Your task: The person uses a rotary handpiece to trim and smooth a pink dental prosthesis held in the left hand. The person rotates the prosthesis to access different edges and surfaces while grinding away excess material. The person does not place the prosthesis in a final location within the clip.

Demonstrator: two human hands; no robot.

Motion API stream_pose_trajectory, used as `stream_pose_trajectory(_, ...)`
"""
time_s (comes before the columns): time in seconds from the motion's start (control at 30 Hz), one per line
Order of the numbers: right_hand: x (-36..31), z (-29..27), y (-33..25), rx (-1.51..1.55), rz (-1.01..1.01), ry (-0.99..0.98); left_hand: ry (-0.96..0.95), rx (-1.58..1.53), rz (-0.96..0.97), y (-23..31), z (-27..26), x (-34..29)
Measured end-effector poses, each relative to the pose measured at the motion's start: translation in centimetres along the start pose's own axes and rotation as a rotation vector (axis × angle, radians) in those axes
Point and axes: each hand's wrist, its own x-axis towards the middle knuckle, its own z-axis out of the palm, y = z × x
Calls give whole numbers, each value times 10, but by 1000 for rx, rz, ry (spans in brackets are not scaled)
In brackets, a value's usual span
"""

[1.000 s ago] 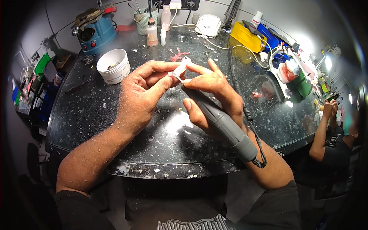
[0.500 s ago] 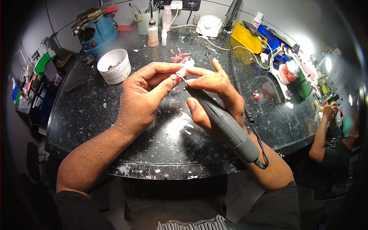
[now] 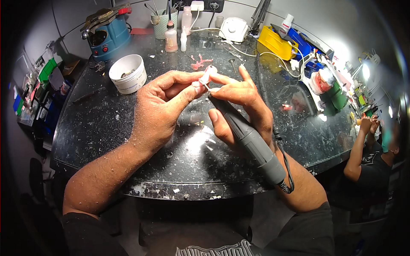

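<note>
A small pink and white piece (image 3: 206, 78), perhaps a denture part, is pinched between the thumb and fingers of my left hand (image 3: 164, 96). Brightly lit, its finer shape is hard to make out. My right hand (image 3: 252, 100) grips a dark grey rotary handpiece (image 3: 245, 136), slanting up and left, its thin bit meeting or nearly meeting the piece. The right index finger reaches to the piece, while another finger sticks up. From the handpiece's rear end a black cord (image 3: 290, 173) loops over my right forearm. Beyond the hands lies a branched pink scrap (image 3: 200, 63).
A white tub (image 3: 127, 74) stands left, before a blue machine (image 3: 106, 40). Bottles (image 3: 171, 38), a tool cup (image 3: 160, 27) and a white device (image 3: 233, 30) line the back. Yellow (image 3: 275, 42) and blue bins sit back right; a pink-and-white model (image 3: 321, 81) is nearer. Another person (image 3: 371, 149) works far right.
The handpiece's rear end has dropped slightly and moved left with its cord. The small piece has turned a little in my left fingers, and both hands stay nearly in place.
</note>
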Motion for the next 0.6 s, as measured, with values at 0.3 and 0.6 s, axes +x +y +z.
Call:
stream_pose_trajectory(0.3,0,2,-1,13,56,45,14,-36,-17,0,2,0)
stream_pose_trajectory(0.6,0,0,-3,20,71,9,7,-27,-74,2,0,0)
